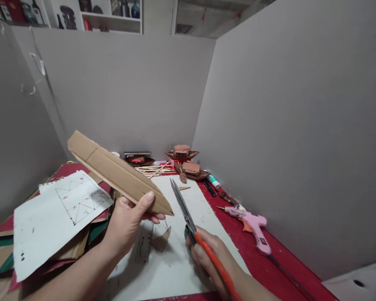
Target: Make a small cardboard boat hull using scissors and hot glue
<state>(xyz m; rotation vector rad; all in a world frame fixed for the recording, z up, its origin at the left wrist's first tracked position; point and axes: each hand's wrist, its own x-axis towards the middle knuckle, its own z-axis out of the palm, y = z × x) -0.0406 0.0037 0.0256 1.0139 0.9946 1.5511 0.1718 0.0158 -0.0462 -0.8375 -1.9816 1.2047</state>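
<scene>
My left hand grips a long strip of brown cardboard near its pointed end, thumb on top. The strip slants up to the left and has fold lines along it. My right hand is closed round a pair of scissors with orange and green handles, blades pointing up and away. The blade tips are apart from the cardboard, to the right of its point. Below lies a small cardboard offcut beside a ruler, on a white sheet.
A pink glue gun with a cable lies on the red tabletop at right. Small model boats and thin wooden sticks are at the back. Paper with a drawn pattern rests on stacked cardboard at left. Grey partitions enclose the table.
</scene>
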